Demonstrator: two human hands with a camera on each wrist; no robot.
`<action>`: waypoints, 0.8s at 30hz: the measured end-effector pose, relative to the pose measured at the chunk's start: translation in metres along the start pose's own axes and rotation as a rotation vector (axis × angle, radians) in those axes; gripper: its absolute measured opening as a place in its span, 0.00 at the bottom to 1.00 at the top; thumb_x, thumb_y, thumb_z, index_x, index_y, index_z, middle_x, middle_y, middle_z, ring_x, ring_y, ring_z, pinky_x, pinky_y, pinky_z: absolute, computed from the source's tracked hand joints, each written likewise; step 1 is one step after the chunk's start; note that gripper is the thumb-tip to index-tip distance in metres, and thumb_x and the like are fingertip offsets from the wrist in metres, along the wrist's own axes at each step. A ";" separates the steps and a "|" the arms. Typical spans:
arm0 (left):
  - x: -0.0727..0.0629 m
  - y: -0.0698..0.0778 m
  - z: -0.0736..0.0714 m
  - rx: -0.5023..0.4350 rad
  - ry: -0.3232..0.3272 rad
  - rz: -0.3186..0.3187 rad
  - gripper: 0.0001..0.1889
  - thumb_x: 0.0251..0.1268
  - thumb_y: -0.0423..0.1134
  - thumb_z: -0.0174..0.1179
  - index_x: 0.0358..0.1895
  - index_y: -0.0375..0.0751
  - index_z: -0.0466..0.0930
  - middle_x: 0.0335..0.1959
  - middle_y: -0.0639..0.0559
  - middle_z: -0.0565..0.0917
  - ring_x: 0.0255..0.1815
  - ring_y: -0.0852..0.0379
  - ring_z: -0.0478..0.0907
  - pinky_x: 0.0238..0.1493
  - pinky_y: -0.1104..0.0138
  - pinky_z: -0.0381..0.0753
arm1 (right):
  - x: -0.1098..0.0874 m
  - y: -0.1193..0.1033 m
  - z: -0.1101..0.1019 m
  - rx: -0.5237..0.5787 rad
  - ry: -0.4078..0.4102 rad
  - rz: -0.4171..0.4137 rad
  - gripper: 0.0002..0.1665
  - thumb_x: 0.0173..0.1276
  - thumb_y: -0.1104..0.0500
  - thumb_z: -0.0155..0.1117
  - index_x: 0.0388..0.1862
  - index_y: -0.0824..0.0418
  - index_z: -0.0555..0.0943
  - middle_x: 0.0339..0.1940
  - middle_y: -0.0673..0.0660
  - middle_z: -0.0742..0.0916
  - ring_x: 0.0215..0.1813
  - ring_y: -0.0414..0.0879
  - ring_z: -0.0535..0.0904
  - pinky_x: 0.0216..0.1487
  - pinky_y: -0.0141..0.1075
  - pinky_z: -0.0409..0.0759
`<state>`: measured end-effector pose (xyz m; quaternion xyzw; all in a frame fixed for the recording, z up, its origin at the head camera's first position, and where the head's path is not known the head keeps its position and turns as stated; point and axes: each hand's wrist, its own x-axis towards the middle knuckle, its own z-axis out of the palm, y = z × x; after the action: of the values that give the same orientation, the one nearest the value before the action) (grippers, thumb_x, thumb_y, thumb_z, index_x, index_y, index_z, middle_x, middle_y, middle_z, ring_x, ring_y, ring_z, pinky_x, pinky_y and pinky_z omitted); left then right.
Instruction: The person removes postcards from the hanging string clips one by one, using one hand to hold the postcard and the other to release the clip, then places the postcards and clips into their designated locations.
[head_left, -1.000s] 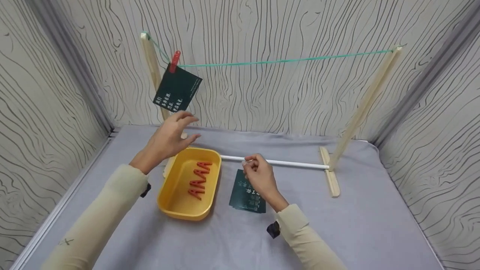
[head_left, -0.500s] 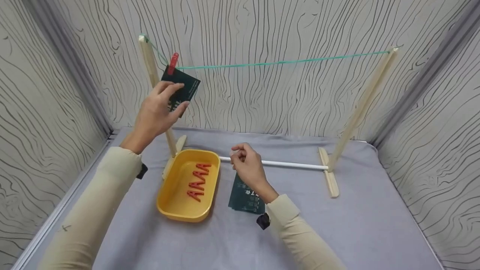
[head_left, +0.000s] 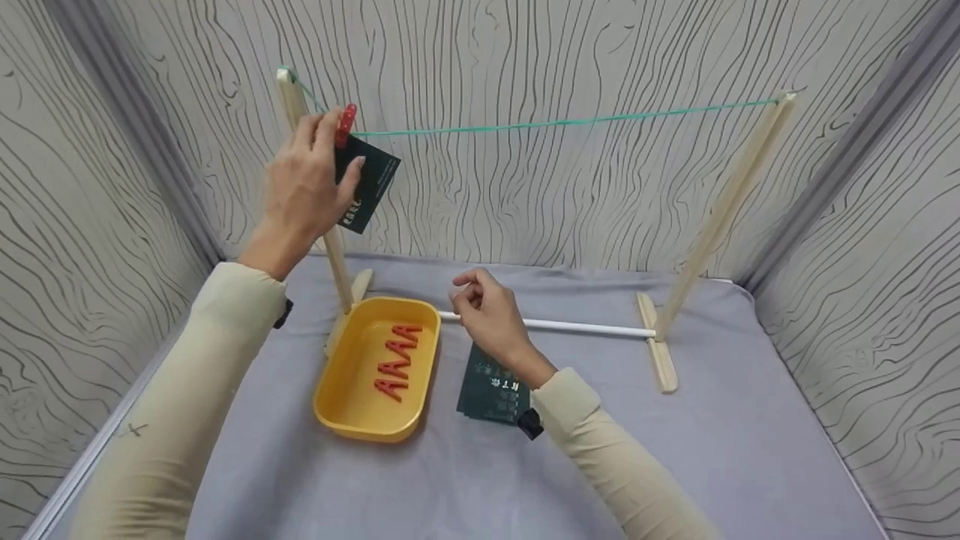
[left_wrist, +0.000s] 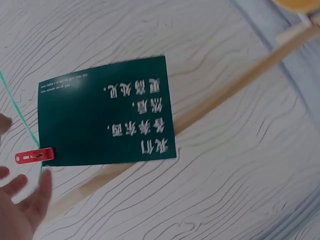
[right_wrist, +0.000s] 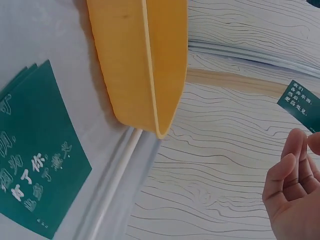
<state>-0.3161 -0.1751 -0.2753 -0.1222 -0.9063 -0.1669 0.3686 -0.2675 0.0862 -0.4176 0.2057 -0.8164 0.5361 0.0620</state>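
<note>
A dark green card (head_left: 373,184) with white characters hangs tilted from a green string (head_left: 525,125), held there by a red clothespin (left_wrist: 34,155). My left hand (head_left: 304,180) is raised beside the clothespin, in front of the card's left part. Its fingers and thumb stand apart around the clothespin in the left wrist view, with a gap visible between thumb and clip. My right hand (head_left: 491,315) hovers over a small stack of green cards (head_left: 487,394), its fingers loosely curled and holding nothing.
A yellow tub (head_left: 349,409) with several red clothespins (head_left: 397,364) stands left of the stack. Wooden posts, left (head_left: 335,266) and right (head_left: 724,217), carry the string. A white rod (head_left: 589,328) runs low between them. Patterned walls enclose the grey cloth.
My left hand has risen from below the hanging card to the clothespin at its top corner. The right hand has shifted slightly up and left, still over the stack.
</note>
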 end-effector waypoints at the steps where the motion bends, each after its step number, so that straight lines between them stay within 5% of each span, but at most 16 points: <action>1: 0.002 0.000 -0.001 0.032 -0.016 -0.005 0.31 0.80 0.48 0.59 0.79 0.40 0.65 0.69 0.36 0.76 0.54 0.35 0.83 0.52 0.45 0.88 | 0.001 -0.002 -0.001 -0.008 -0.004 -0.005 0.11 0.80 0.60 0.61 0.56 0.61 0.80 0.34 0.63 0.88 0.30 0.41 0.79 0.35 0.30 0.80; 11: 0.010 0.001 0.002 0.092 -0.119 -0.058 0.33 0.82 0.51 0.53 0.81 0.41 0.59 0.75 0.37 0.74 0.30 0.37 0.80 0.32 0.46 0.86 | 0.028 -0.019 -0.010 0.041 0.006 -0.016 0.14 0.79 0.55 0.63 0.56 0.61 0.80 0.41 0.60 0.89 0.38 0.43 0.83 0.43 0.34 0.84; 17: 0.014 0.000 0.005 0.056 -0.148 -0.108 0.35 0.81 0.52 0.54 0.82 0.41 0.56 0.78 0.38 0.71 0.29 0.37 0.80 0.31 0.47 0.85 | 0.047 -0.027 -0.017 -0.001 0.023 0.046 0.23 0.76 0.45 0.67 0.61 0.57 0.79 0.52 0.56 0.88 0.55 0.47 0.84 0.60 0.43 0.85; 24: 0.020 0.002 0.005 0.011 -0.164 -0.151 0.36 0.81 0.52 0.55 0.83 0.42 0.54 0.80 0.39 0.68 0.34 0.36 0.81 0.35 0.46 0.86 | 0.059 -0.027 -0.017 -0.001 0.017 0.104 0.27 0.75 0.44 0.69 0.64 0.58 0.78 0.57 0.55 0.87 0.62 0.49 0.85 0.66 0.44 0.85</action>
<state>-0.3325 -0.1697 -0.2644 -0.0649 -0.9409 -0.1788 0.2804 -0.3121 0.0760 -0.3687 0.1586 -0.8256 0.5400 0.0409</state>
